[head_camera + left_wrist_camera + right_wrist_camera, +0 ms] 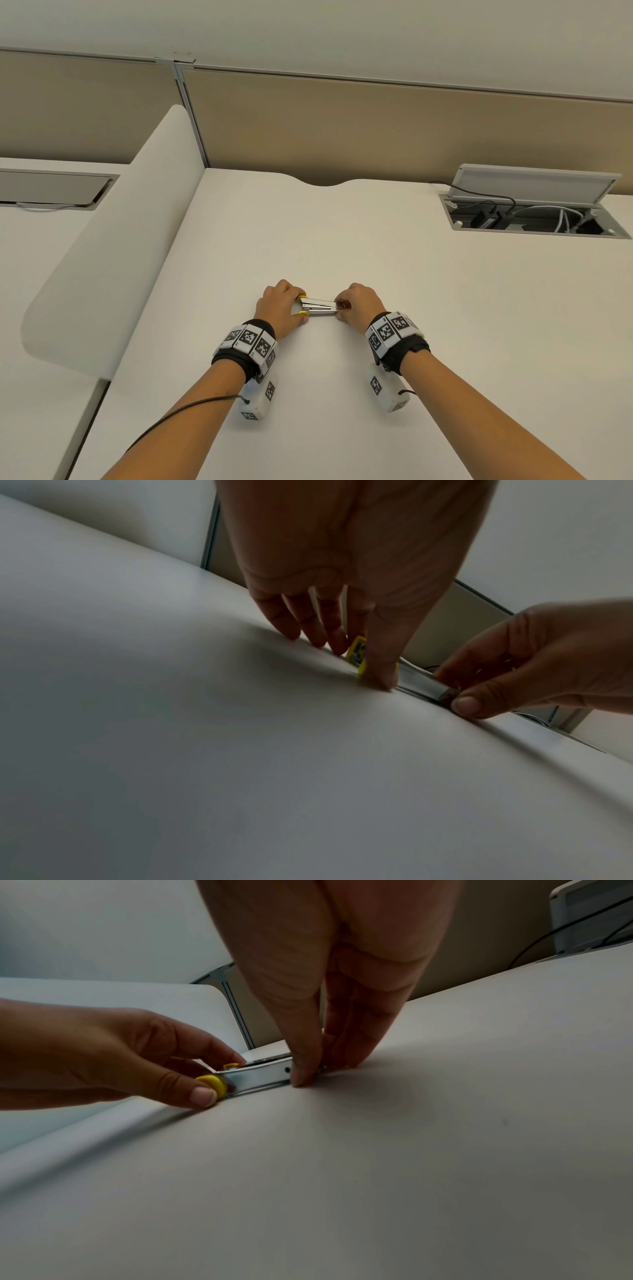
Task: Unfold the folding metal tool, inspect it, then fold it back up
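A silver folding metal tool (318, 306) with yellow end caps lies flat on the white desk (342, 394), folded, its length running left to right. My left hand (279, 306) pinches its yellow-capped left end between thumb and fingers. My right hand (359, 306) pinches the right, hinged end. In the left wrist view the yellow cap (356, 653) shows beside my thumb, and the metal body (421, 683) runs to the right hand's fingers. In the right wrist view the metal body (257, 1076) and a yellow cap (212, 1084) lie between both hands.
A white curved divider (113, 246) borders the desk on the left. At the back right an open cable hatch (534, 209) holds plugs and cords. Tan partition panels (342, 130) stand behind the desk.
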### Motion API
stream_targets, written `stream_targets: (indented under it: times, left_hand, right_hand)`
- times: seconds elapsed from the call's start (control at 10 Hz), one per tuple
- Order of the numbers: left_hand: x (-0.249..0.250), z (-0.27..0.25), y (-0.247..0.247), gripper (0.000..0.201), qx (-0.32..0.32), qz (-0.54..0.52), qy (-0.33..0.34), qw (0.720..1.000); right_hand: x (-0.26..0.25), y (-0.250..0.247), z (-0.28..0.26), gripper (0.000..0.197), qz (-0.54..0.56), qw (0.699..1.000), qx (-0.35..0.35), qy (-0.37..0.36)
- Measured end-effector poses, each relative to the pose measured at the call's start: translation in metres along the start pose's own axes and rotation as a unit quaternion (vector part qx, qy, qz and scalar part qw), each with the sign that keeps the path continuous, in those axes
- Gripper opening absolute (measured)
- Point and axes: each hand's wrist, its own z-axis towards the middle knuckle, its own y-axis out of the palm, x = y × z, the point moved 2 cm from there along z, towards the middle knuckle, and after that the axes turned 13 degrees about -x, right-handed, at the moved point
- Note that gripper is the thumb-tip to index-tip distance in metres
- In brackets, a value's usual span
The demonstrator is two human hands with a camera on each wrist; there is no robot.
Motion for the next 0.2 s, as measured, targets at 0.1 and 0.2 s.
stream_targets:
  times: [0.1, 0.2]
  left_hand:
    - [0.0041, -0.0058, -0.0033, 0.063, -0.007, -0.026, 0.003, 1.0]
    - [-0.0026, -0.0151, -0.0076, 0.057, 0.028, -0.054, 0.023, 0.998]
  right_hand:
    - [-0.0009, -0.0015, -0.0078, 0.037, 0.029, 1.0, 0.009, 0.003]
    - [0.0018, -0.0071, -0.0129, 0.042, 0.063, 0.997, 0.039, -0.01]
